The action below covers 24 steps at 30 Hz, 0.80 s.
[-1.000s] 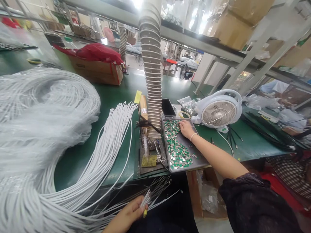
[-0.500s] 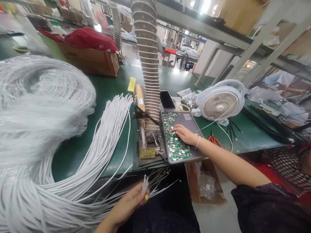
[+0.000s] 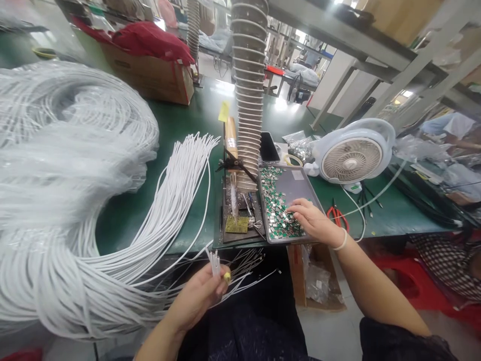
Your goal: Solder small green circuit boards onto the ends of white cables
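My left hand (image 3: pixel 205 288) is closed around a small bundle of white cables (image 3: pixel 214 261), their stripped ends pointing up. A yellow tip (image 3: pixel 226 276) shows beside its fingers, of a kind I cannot make out. Over the grey tray (image 3: pixel 313 193), my right hand (image 3: pixel 313 220) reaches down with bent, slightly parted fingers. Its fingertips touch small metal connectors with green circuit boards (image 3: pixel 276 203), spread along the tray's left and front. The thumb is mostly hidden. Left of the tray stands a soldering iron (image 3: pixel 232 143) in a holder, above a yellowish sponge (image 3: pixel 236 224).
A big coil of white cable (image 3: pixel 112 150) covers the left of the green bench (image 3: pixel 180 118). A ribbed duct (image 3: pixel 248 90) hangs behind the iron. Right of the tray are a fan (image 3: pixel 349 159) and red-handled pliers (image 3: pixel 337 216). A phone (image 3: pixel 268 147) lies behind.
My right hand has shifted toward the tray's front right, and its fingers have bent down into the connectors. My left hand keeps its cables, a little higher and farther left in view. The camera has turned.
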Tool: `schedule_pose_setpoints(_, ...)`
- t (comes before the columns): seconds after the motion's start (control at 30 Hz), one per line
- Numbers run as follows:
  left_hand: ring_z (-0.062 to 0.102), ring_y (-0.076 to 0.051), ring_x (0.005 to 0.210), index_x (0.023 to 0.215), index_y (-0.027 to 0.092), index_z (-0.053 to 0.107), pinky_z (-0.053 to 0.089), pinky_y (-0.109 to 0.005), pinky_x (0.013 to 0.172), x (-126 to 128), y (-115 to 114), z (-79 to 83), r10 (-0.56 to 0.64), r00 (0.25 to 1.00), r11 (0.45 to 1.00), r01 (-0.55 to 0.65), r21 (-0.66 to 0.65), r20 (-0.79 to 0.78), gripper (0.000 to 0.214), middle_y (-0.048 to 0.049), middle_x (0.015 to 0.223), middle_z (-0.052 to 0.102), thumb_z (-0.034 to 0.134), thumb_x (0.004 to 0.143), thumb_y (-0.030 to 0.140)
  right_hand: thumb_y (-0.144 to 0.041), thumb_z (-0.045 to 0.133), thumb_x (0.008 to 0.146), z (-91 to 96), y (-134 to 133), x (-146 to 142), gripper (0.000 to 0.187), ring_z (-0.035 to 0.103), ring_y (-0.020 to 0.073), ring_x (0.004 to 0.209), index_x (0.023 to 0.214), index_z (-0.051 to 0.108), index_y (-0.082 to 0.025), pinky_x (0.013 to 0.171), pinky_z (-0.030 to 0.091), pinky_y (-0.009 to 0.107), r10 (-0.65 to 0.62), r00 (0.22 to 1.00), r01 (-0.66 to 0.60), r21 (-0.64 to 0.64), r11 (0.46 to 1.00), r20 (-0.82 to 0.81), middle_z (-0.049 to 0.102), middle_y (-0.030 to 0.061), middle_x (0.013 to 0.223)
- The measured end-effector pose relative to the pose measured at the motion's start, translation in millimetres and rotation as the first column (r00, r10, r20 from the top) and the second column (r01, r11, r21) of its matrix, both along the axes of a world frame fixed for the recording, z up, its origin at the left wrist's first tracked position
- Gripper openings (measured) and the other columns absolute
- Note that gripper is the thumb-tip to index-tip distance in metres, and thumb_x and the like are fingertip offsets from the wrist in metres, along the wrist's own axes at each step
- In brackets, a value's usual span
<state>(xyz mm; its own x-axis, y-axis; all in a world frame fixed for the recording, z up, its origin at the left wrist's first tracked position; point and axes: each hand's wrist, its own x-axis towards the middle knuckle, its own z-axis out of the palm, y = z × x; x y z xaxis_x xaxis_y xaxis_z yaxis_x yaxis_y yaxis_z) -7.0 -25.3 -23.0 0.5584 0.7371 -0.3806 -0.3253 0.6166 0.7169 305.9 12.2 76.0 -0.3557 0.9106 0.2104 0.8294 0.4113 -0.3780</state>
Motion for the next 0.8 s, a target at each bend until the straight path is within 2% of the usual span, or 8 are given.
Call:
schedule_pose_setpoints(0.07, 0.036, -0.008, 0.054, 0.077, 0.016, 0.063, 0.028, -0.027, 0.056, 3.6, 2.0, 9.9, 0.068, 0.997, 0.998, -0.068, 0.011, 0.030, 0.034, 0.0025, 0.062, 0.049, 0.077, 0.063, 0.043, -0.024, 0.035, 0.093, -2.6, -4.1, -9.5, 0.025, 0.057, 0.0185, 0.083, 0.094, 0.060, -0.019, 0.078, 0.050, 0.035, -0.079, 0.997, 0.079, 0.099, 0.992, 0.000, 0.059, 0.0080, 0.088)
schedule_pose_setpoints(0.13, 0.037, -0.007, 0.053, 0.076, 0.017, 0.064, 0.029, -0.026, 0.055, 8.4, 4.4, 19.8, 0.132, 0.989, 0.991, -0.133, 0.012, 0.071, 0.030, 0.0016, 0.068, 0.053, 0.078, 0.062, 0.039, -0.021, 0.036, 0.092, -7.5, -7.1, -21.7, 0.023, 0.055, 0.0184, 0.077, 0.088, 0.059, -0.019, 0.073, 0.049, 0.033, -0.107, 0.994, 0.106, 0.134, 0.985, 0.004, 0.058, 0.0065, 0.080)
schedule_pose_setpoints(0.27, 0.038, -0.006, 0.053, 0.077, 0.017, 0.065, 0.030, -0.025, 0.054, 19.5, 11.1, 36.6, 0.211, 0.973, 0.977, -0.213, 0.012, 0.099, 0.026, 0.0017, 0.070, 0.055, 0.079, 0.063, 0.034, -0.017, 0.042, 0.090, -17.7, -8.2, -45.1, 0.016, 0.054, 0.0205, 0.082, 0.088, 0.058, -0.019, 0.074, 0.047, 0.034, -0.085, 0.996, 0.081, 0.131, 0.988, 0.028, 0.060, 0.0077, 0.084)
schedule_pose_setpoints(0.37, 0.038, -0.006, 0.053, 0.081, 0.015, 0.066, 0.030, -0.024, 0.053, 26.5, 16.9, 45.1, 0.250, 0.965, 0.967, -0.253, 0.019, 0.081, 0.028, 0.0009, 0.070, 0.055, 0.078, 0.064, 0.033, -0.015, 0.046, 0.088, -23.1, -4.1, -54.0, 0.013, 0.053, 0.0218, 0.083, 0.089, 0.059, -0.020, 0.075, 0.047, 0.036, -0.089, 0.990, 0.074, 0.131, 0.989, 0.113, 0.062, 0.0075, 0.086)
schedule_pose_setpoints(0.57, 0.036, -0.005, 0.050, 0.081, 0.014, 0.062, 0.028, -0.023, 0.049, 30.3, 23.0, 52.6, 0.287, 0.954, 0.956, -0.291, 0.031, 0.084, 0.026, 0.0034, 0.063, 0.051, 0.076, 0.066, 0.030, -0.014, 0.045, 0.087, -31.2, 3.5, -55.3, 0.017, 0.051, 0.0229, 0.077, 0.080, 0.060, -0.019, 0.070, 0.045, 0.036, -0.101, 0.979, 0.080, 0.126, 0.989, 0.176, 0.060, 0.0078, 0.078)
schedule_pose_setpoints(0.67, 0.035, -0.004, 0.048, 0.081, 0.014, 0.060, 0.028, -0.022, 0.047, 30.4, 24.0, 54.0, 0.299, 0.951, 0.953, -0.302, 0.030, 0.085, 0.025, 0.0040, 0.063, 0.051, 0.075, 0.068, 0.029, -0.014, 0.042, 0.088, -32.8, 2.3, -54.7, 0.018, 0.051, 0.0237, 0.077, 0.085, 0.060, -0.017, 0.069, 0.045, 0.037, -0.113, 0.978, 0.088, 0.142, 0.986, 0.176, 0.058, 0.0099, 0.079)
schedule_pose_setpoints(0.73, 0.034, -0.004, 0.047, 0.081, 0.014, 0.058, 0.027, -0.021, 0.046, 31.2, 24.7, 54.6, 0.309, 0.948, 0.949, -0.312, 0.034, 0.077, 0.024, 0.0041, 0.064, 0.051, 0.074, 0.069, 0.028, -0.013, 0.040, 0.087, -31.9, -0.4, -55.8, 0.019, 0.052, 0.0233, 0.078, 0.091, 0.059, -0.016, 0.070, 0.045, 0.037, -0.136, 0.981, 0.112, 0.162, 0.980, 0.140, 0.057, 0.0102, 0.082)
schedule_pose_setpoints(0.8, 0.033, -0.003, 0.045, 0.081, 0.015, 0.057, 0.026, -0.021, 0.045, 32.4, 25.4, 55.0, 0.329, 0.942, 0.943, -0.331, 0.039, 0.064, 0.024, 0.0042, 0.065, 0.052, 0.074, 0.068, 0.027, -0.011, 0.040, 0.086, -29.6, -4.6, -59.6, 0.019, 0.052, 0.0212, 0.078, 0.093, 0.057, -0.017, 0.070, 0.045, 0.035, -0.170, 0.985, 0.160, 0.182, 0.970, 0.036, 0.056, 0.0087, 0.082)
